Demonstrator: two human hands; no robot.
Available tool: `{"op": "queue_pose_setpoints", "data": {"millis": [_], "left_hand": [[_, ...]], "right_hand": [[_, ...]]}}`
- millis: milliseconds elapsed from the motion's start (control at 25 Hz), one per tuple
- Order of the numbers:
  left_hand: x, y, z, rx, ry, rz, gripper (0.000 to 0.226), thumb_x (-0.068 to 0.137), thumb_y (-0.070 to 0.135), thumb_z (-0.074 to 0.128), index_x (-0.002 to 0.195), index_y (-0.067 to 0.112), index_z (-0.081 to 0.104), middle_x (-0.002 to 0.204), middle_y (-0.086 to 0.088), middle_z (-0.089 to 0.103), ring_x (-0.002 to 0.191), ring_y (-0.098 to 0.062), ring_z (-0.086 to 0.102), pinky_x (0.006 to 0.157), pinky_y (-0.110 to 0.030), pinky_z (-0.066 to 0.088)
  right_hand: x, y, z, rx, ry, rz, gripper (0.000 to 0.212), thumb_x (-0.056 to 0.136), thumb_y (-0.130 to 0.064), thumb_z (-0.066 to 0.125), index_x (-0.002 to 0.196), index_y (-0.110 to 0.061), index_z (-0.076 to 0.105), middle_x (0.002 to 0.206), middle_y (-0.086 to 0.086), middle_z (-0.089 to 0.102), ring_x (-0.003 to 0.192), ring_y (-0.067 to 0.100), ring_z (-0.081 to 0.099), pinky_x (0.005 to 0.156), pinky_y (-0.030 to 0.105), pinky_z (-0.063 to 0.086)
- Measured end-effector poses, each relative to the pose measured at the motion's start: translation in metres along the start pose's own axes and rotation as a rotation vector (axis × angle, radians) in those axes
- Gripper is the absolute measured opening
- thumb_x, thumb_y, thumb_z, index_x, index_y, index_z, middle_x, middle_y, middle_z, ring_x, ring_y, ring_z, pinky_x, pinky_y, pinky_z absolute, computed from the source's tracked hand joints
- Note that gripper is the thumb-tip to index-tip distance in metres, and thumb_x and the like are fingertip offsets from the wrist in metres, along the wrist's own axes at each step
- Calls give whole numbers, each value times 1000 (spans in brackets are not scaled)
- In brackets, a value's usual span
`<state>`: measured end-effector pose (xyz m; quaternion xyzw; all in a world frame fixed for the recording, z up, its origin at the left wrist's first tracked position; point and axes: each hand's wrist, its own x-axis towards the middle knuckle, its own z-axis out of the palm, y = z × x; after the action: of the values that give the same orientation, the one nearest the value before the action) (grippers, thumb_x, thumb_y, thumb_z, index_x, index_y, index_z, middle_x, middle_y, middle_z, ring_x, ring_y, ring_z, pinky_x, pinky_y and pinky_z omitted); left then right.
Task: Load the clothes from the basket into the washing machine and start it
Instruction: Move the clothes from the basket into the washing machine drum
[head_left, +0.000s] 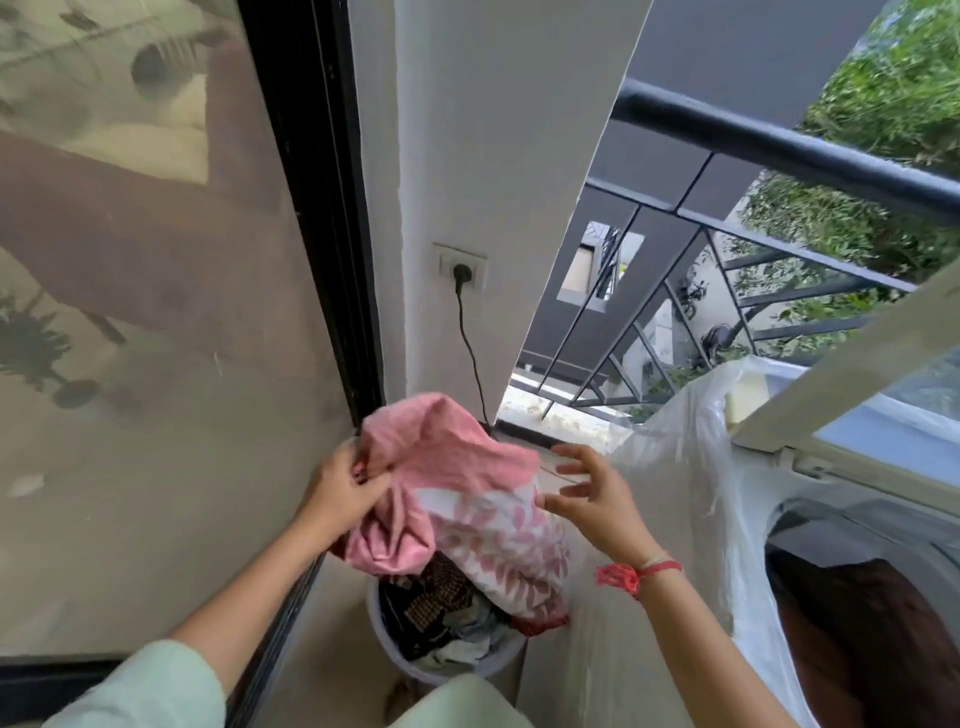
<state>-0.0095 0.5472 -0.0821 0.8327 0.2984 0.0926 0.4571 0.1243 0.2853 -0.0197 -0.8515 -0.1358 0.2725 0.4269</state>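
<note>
Left hand: I am gripping the pink cloth (447, 457) in my left hand (340, 493), fingers curled into its bunched folds, at the centre of the frame.
Right hand: I am holding my right hand (597, 499) with fingers spread and pinching nothing, just beside the leaf-print fabric (501, 545); I cannot tell whether the thumb is touching it.
Clothes: the pink cloth is rising above the laundry basket (387, 657), and the leaf-print fabric is hanging from it down into the basket.
Basket: it is standing at the lower centre of the frame, holding dark patterned clothes.
Washing machine: the washing machine (810, 512) is sitting at the right edge of the frame with its lid (831, 374) raised; something dark reddish-brown is lying in the drum.
Plastic cover: a clear plastic sheet (691, 467) is draping over the machine's near side.
Wrist: a red thread (631, 574) is circling my right wrist.
Wall: a black plug (461, 273) is sitting in the wall socket above the basket, its cord running down.
Railing: a dark balcony railing (779, 140) is crossing the upper right of the frame.
</note>
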Motion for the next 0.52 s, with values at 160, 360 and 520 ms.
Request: {"op": "queue_pose_setpoints", "data": {"millis": [160, 360, 520], "left_hand": [[4, -53, -5, 143, 102, -206, 18, 73, 5, 73, 79, 4, 57, 78, -20, 58, 79, -39, 60, 66, -29, 34], [-5, -102, 13, 117, -169, -229, 32, 67, 5, 59, 95, 17, 68, 85, 1, 70, 84, -25, 66, 73, -33, 49], [-6, -107, 32, 280, -677, 13, 27, 61, 9, 49, 61, 35, 55, 79, 13, 51, 71, 0, 53, 62, -13, 38]], "right_hand": [[39, 88, 52, -280, -151, 253, 90, 68, -12, 82, 142, -18, 30, 140, 10, 34, 124, 28, 44, 104, 40, 42], [89, 176, 100, -591, -190, 341, 130, 62, -40, 83, 147, -30, -14, 156, 9, -14, 144, 35, 6, 113, 52, 20], [156, 222, 142, -830, -217, 167, 127, 69, -45, 77, 142, -39, -26, 153, 7, -28, 144, 33, -7, 113, 58, 5]]}}
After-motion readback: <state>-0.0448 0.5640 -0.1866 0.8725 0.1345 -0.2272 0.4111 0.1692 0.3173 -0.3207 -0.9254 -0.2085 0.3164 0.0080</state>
